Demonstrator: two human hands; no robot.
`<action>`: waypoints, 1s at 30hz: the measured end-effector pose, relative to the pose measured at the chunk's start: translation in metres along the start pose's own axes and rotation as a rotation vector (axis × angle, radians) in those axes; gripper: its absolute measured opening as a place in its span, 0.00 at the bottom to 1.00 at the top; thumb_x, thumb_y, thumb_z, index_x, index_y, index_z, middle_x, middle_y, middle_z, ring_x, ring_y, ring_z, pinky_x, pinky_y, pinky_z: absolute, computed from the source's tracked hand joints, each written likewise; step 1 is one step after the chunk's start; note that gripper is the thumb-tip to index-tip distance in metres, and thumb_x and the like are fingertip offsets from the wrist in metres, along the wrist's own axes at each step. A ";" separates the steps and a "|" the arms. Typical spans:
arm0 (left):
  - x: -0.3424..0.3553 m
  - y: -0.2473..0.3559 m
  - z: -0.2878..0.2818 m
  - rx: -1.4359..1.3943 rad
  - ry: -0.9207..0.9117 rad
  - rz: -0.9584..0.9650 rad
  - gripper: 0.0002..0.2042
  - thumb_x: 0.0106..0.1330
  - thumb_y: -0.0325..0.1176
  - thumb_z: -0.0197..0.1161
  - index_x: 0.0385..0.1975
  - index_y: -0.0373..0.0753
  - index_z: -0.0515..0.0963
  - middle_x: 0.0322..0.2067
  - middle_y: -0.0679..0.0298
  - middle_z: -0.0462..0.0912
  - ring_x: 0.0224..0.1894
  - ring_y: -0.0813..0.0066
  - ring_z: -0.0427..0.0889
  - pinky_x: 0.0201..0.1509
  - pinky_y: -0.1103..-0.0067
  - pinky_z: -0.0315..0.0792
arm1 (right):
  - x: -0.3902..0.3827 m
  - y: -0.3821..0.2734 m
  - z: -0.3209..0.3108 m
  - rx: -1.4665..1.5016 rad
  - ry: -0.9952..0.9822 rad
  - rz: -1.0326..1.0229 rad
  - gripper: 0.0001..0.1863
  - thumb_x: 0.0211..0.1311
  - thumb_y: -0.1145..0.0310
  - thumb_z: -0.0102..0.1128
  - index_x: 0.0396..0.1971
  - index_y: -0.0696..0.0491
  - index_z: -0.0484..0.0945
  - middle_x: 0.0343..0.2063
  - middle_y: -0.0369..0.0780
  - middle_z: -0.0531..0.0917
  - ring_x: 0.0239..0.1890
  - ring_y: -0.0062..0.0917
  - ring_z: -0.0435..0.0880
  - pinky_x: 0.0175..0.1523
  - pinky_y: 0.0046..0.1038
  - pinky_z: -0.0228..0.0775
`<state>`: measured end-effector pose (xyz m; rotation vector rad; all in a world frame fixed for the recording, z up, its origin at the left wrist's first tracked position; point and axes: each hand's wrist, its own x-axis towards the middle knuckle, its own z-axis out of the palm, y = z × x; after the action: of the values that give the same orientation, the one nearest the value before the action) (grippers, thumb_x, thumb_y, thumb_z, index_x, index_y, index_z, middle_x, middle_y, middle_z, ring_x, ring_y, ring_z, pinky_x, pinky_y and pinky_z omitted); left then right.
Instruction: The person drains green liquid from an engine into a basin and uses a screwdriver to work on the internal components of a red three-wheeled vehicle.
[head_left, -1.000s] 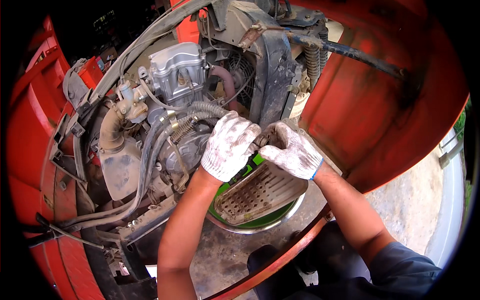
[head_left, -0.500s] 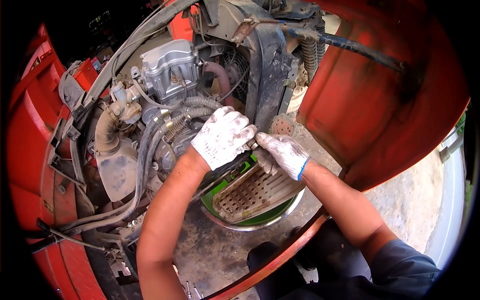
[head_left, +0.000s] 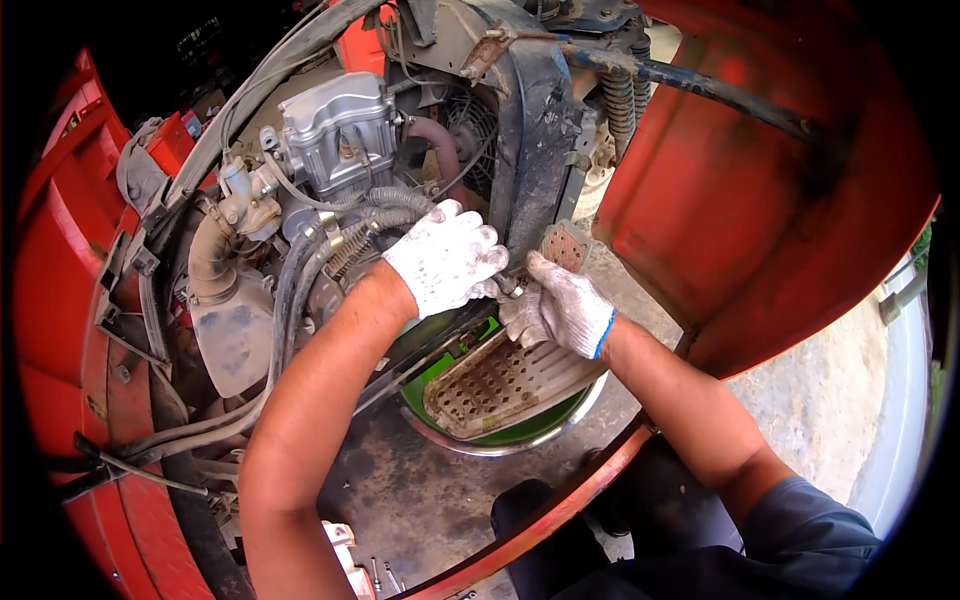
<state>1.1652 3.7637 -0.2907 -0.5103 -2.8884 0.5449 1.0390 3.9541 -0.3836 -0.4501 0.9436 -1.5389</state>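
My left hand (head_left: 447, 258), in a soiled white knit glove, is closed around a dark hose end (head_left: 510, 288) with a small shiny metal clamp on it. Its fingers hide most of the hose. My right hand (head_left: 566, 306), gloved in white with a blue cuff edge, is just to the right of that end. Its thumb is raised apart from the fingers, with nothing visible between them. Both hands are in front of a dusty vehicle engine (head_left: 345, 135) and beside a black frame panel (head_left: 540, 140).
Below the hands, a perforated metal footboard (head_left: 510, 390) hangs over a green basin (head_left: 520, 434) with a shiny rim. Red body panels (head_left: 720, 200) flank the engine. A red bar (head_left: 560, 510) curves across the front. Small metal tools (head_left: 385, 575) lie on the concrete floor.
My right thumb has come away from the clamp and lifted, parting from the fingers. My left forearm has shifted left, uncovering a white and orange thing near the lower edge.
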 end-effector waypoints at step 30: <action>0.018 -0.007 0.014 -0.373 -0.030 -0.109 0.20 0.66 0.53 0.64 0.43 0.41 0.84 0.41 0.47 0.85 0.51 0.48 0.83 0.56 0.57 0.74 | -0.027 -0.023 0.025 -1.466 0.273 -0.752 0.11 0.72 0.64 0.58 0.44 0.56 0.79 0.33 0.52 0.84 0.39 0.53 0.84 0.44 0.49 0.76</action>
<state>1.1432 3.7598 -0.2990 -0.3885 -3.0341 -0.0063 1.0489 3.9706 -0.3445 -1.7999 2.2311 -1.2649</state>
